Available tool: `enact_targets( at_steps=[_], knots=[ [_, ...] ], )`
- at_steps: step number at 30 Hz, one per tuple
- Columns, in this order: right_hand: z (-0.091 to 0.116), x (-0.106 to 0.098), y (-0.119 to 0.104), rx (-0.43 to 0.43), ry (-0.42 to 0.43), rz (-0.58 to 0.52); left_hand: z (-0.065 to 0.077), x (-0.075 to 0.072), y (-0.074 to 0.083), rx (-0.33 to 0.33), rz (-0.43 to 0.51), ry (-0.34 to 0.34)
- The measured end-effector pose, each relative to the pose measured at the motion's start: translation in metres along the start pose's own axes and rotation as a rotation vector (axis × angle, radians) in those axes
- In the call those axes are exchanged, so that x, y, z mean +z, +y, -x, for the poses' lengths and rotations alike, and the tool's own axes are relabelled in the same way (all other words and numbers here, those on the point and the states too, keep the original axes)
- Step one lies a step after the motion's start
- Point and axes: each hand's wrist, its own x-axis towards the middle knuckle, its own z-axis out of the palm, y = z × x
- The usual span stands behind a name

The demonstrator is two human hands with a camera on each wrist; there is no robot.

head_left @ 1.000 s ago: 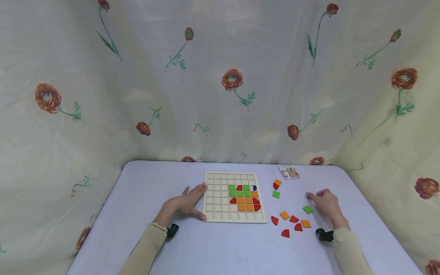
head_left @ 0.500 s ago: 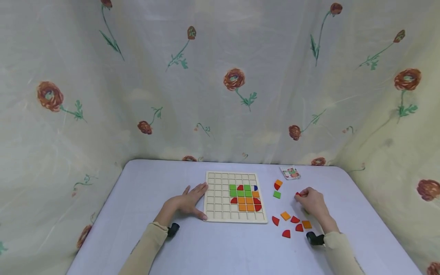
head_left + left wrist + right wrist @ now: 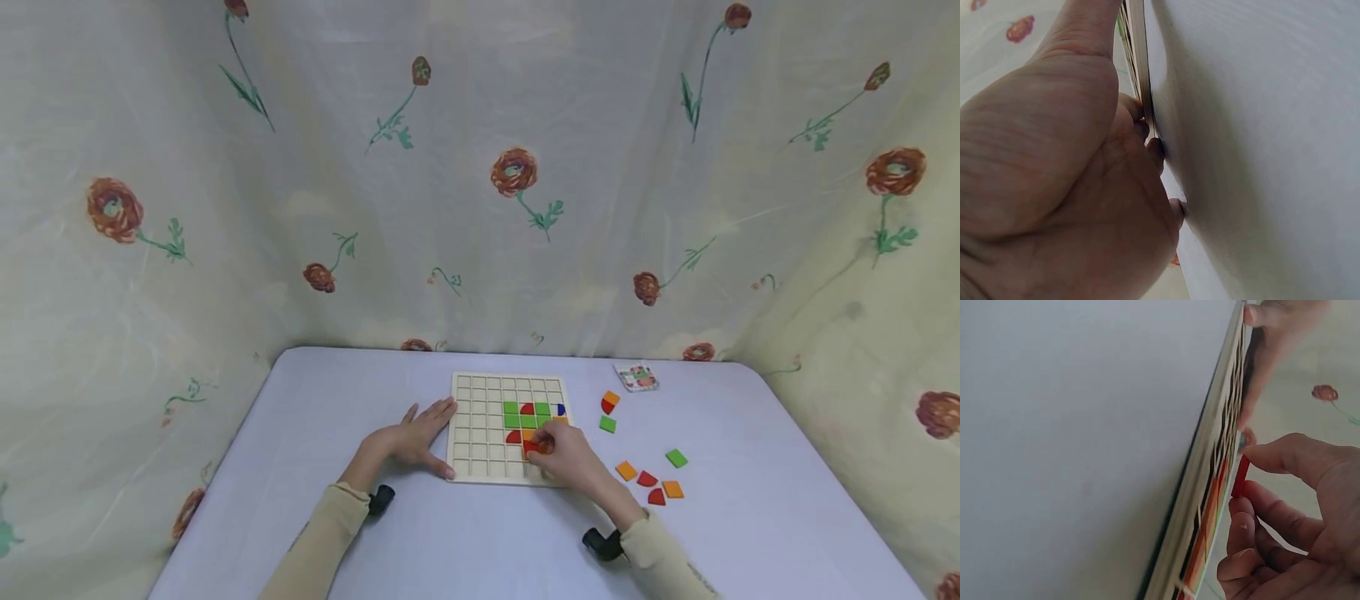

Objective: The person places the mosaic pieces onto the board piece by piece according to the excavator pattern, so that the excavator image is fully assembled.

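A cream gridded board (image 3: pixel 472 469) lies mid-table, with green, orange and red tiles and a small blue piece (image 3: pixel 561 409) in its right half. Against its left edge rests my left hand (image 3: pixel 411 440), fingers spread and straight, thumb near the front corner. Above the filled cells, my right hand (image 3: pixel 576 460) pinches a red quarter-circle tile (image 3: pixel 1240 476) between thumb and fingertips. In the right wrist view that tile stands on edge close over the board's surface. The right hand hides the lower right cells in the head view.
Right of the board lie loose tiles: a green square (image 3: pixel 677 458), an orange square (image 3: pixel 672 489), a red quarter-circle (image 3: pixel 647 478) and others. A small patterned packet (image 3: pixel 637 377) sits near the back edge. Flowered curtain (image 3: pixel 465 208) surrounds the table.
My right hand has carried the red tile leftward from the table's right side to over the board. Its forearm now covers two loose red tiles. The left hand has stayed put.
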Motion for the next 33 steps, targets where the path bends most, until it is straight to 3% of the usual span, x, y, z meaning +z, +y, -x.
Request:
enact_targets(
  at_steps=[7,19,25,29,33],
  knots=[
    [-0.005,0.02,-0.011,-0.085,-0.091,0.01,-0.004,0.003,-0.002,0.004,-0.013,-0.003],
    [-0.017,0.013,-0.019,-0.05,-0.191,0.013,-0.004,0.003,-0.004,-0.001,-0.019,-0.001],
    [-0.016,0.011,-0.015,-0.084,-0.183,-0.011,-0.004,0.003,-0.004,-0.008,0.004,-0.006],
    [-0.01,0.002,-0.007,-0.12,-0.13,-0.016,-0.005,0.003,-0.003,-0.01,0.004,-0.007],
    [0.001,-0.017,0.009,-0.072,-0.105,-0.015,-0.004,0.003,-0.003,-0.005,0.003,-0.009]
  ],
)
